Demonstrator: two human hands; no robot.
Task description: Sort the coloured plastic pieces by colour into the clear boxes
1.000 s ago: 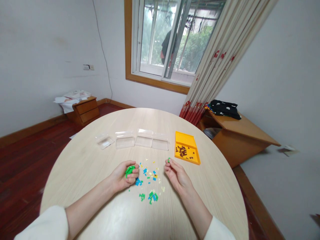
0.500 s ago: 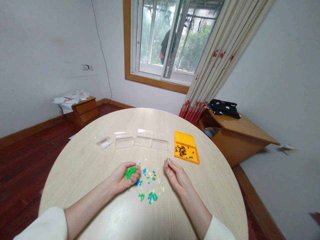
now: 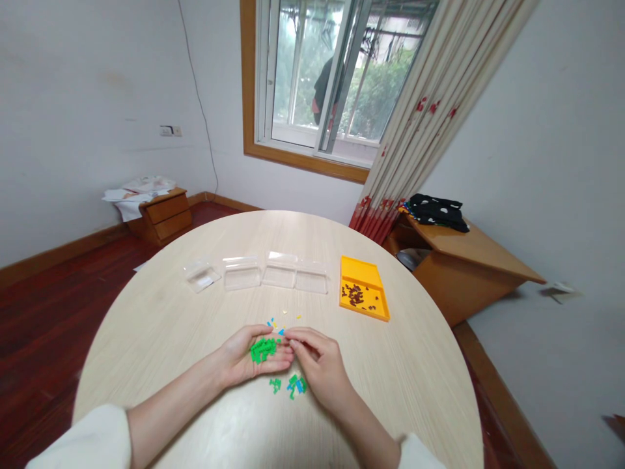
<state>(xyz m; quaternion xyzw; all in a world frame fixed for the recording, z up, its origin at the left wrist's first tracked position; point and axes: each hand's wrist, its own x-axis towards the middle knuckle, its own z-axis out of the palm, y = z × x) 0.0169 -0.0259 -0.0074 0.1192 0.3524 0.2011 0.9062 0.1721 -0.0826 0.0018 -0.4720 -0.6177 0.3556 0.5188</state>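
Palm up over the table, my left hand cradles a heap of small green building bricks, its fingers nearly flat. My right hand is pinched closed at the left fingertips, and whatever lies between its finger and thumb is hidden. One little green brick shows just beside that pinch. Below the hands lie more green bricks and a mixed green and blue pile. Blue and yellow pieces peek out above my left fingers; my hands cover others.
Several clear plastic boxes stand in a row across the round table. To their right is an open yellow case with dark brown bricks inside. A wooden desk stands beyond the table at right.
My right hand has moved left and down, from beside the scattered bricks to my left hand's fingertips. The left hand has shifted slightly right and opened flatter under the green bricks.
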